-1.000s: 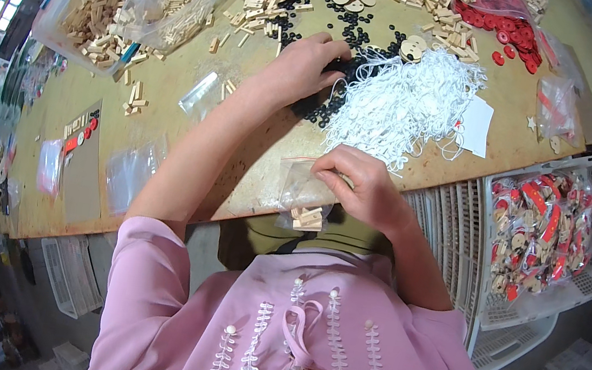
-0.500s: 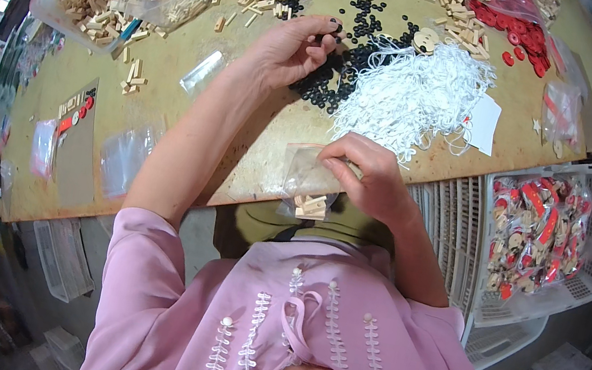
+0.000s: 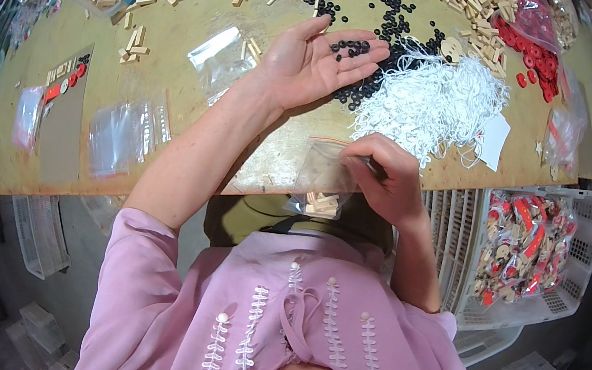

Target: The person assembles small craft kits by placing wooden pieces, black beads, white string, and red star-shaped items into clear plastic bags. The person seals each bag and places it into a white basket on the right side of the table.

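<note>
Black rings (image 3: 350, 49) on my left hand (image 3: 313, 65), beyond the mouth of the clear bag (image 3: 324, 170) at my right hand (image 3: 388, 177)

Around me the room is a dim grey floor, blurring toward the rim of my view; the worktable (image 3: 165, 75) spreads ahead, its yellowish top scuffed, its near edge just before my lap; a white crate (image 3: 585, 236) of filled packets (image 3: 527, 242) stands past my right arm; white cords (image 3: 429, 102) lie heaped just right of my left fingers.

My left hand is palm up over the table, fingers stretched out, closed on nothing; my right, nearer my body, has thumb and fingertips pinched on the bag's upper right edge; the bag's long axis runs from its red-lined mouth toward me, the mouth on the left palm's side, the lower end past the table's edge; whether the mouth gapes I cannot tell; pale wooden blocks (image 3: 322, 204) sit at its bottom; smallest, the rings lie loose in a cluster across my left fingers, well apart from the bag, roughly in line with its mouth.
</note>
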Motion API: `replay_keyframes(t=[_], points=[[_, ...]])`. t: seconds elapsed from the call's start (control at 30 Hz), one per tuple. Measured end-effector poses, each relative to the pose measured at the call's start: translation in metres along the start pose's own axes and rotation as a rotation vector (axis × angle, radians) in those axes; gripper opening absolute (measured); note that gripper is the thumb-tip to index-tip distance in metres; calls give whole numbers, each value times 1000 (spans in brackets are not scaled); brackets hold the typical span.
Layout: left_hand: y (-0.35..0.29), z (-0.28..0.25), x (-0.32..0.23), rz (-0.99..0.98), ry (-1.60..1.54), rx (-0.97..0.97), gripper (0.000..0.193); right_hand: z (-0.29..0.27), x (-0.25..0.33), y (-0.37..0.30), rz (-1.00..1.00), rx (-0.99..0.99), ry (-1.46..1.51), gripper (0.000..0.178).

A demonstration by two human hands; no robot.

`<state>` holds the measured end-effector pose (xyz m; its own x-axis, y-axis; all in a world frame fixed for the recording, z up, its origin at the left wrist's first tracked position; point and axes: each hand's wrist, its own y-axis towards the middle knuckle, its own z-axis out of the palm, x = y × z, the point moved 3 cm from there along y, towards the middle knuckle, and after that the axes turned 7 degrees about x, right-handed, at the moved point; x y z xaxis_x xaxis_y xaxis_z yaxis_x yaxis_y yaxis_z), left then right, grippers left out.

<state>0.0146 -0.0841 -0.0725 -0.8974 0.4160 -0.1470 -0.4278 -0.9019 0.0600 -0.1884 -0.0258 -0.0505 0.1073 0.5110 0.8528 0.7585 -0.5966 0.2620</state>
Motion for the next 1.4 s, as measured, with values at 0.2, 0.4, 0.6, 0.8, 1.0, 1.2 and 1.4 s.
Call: replay_keyframes(t=[0.2, 0.4, 0.6, 0.8, 1.0, 1.2, 1.4], points=[[0, 15, 5, 47, 173, -166, 60, 1, -3, 0, -13, -7, 5, 6], [0, 16, 5, 45, 189, -159, 58, 1, -3, 0, -38, -14, -7, 6], [-1, 14, 4, 52, 211, -159, 58, 1, -1, 0, -36, -9, -14, 6], [0, 13, 3, 57, 213, -169, 57, 1, -1, -1, -37, -10, -30, 4], [0, 10, 3, 57, 215, -178, 56, 1, -1, 0, -37, -11, -23, 4], [1, 5, 2, 54, 213, -162, 56, 2, -3, 0, -45, -14, -21, 4], [0, 5, 2, 75, 253, -189, 43, 2, -2, 0, -50, -17, -27, 4]])
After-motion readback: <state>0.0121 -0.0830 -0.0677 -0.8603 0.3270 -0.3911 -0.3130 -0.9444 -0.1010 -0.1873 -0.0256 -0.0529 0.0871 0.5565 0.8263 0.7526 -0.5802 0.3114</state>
